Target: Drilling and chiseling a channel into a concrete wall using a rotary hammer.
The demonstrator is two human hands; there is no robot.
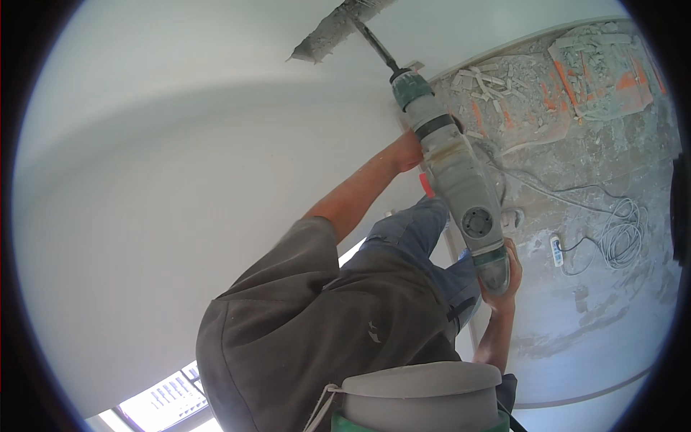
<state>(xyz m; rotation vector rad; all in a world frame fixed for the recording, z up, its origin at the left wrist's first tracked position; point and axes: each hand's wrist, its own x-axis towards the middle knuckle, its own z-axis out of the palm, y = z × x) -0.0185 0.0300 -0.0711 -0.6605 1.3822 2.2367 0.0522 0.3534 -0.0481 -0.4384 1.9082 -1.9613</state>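
A large grey-and-green demolition hammer (461, 173) slants across the view, its long dark chisel (376, 45) pointing up and away to the left. The chisel's tip meets a rough grey chipped strip (327, 36) in the white wall. Near the front of the hammer's body, my left hand (409, 151) grips it from the left side; its fingers are mostly hidden behind the tool. My right hand (509, 277) is closed around the rear handle at the back end, beside the rounded green-grey housing.
Rubble-filled, orange-marked sacks (601, 72) lie at the upper right, beside loose broken pieces (493, 86). A coiled grey cable (622, 234) and a white power strip (556, 251) rest on the dusty floor. The white wall (144, 237) fills the left. A bright window (162, 399) shows lower left.
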